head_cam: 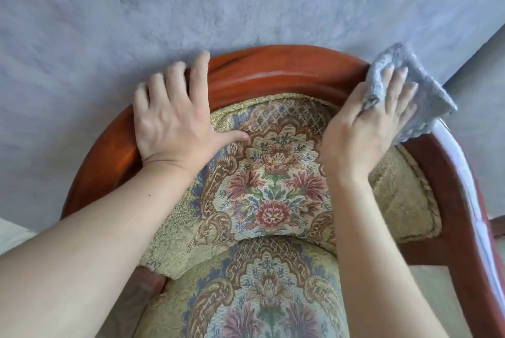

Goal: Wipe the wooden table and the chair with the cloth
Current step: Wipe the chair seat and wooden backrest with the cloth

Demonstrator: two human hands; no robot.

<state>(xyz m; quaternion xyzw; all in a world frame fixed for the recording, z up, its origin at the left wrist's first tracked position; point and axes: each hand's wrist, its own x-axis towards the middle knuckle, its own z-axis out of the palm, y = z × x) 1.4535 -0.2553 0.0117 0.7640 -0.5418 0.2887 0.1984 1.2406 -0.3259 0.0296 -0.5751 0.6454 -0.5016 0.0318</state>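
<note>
Chair (273,75) rail: cloth (426,108) under right grip (382,119) (flat).

Light: bright, soft, even daylight.
Glare: white streak along right chair rail (461,190); faint sheen on top rail.
Shadows: weak, under both forearms.
Focus: soft overall; cloth (418,97) edges slightly blurred.
Distortion: wide-angle bending at edges.

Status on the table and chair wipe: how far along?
In hand: the right hand presses the grey cloth on the chair's wooden top rail, right end; the left hand rests on the left part. Nothing visibly done. The table is out of view, so its state is unknown.
</note>
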